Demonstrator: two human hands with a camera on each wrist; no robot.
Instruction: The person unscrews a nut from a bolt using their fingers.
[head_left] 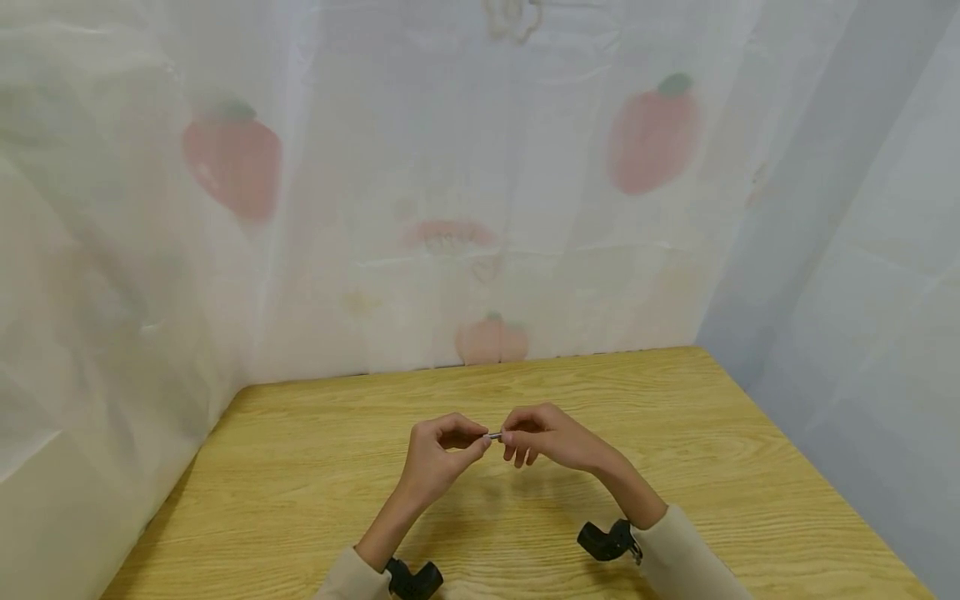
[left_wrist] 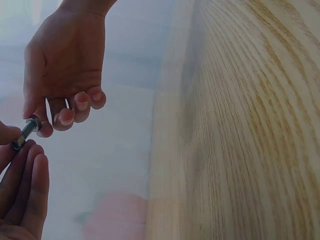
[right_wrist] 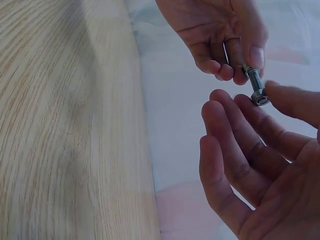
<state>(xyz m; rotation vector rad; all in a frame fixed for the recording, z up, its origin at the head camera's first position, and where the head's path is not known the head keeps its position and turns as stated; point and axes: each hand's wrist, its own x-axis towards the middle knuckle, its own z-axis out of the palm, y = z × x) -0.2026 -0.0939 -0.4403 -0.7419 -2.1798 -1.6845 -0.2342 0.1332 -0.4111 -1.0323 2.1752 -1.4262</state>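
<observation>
A small metal bolt is held level above the table, between both hands. My left hand pinches one end of it between thumb and forefinger. At the other end, thumb and forefinger of my right hand grip a round, nut-like metal piece. Bare thread of the bolt shows between the two grips in the right wrist view. The left wrist view shows the bolt too, its near end at the left fingertips. The other right fingers hang loosely curled. Fingertips partly hide both ends.
Below the hands lies a wood-grain table. A whitish curtain with strawberry prints stands behind its far edge and along both sides. Black wrist cameras are strapped at the left cuff and right cuff.
</observation>
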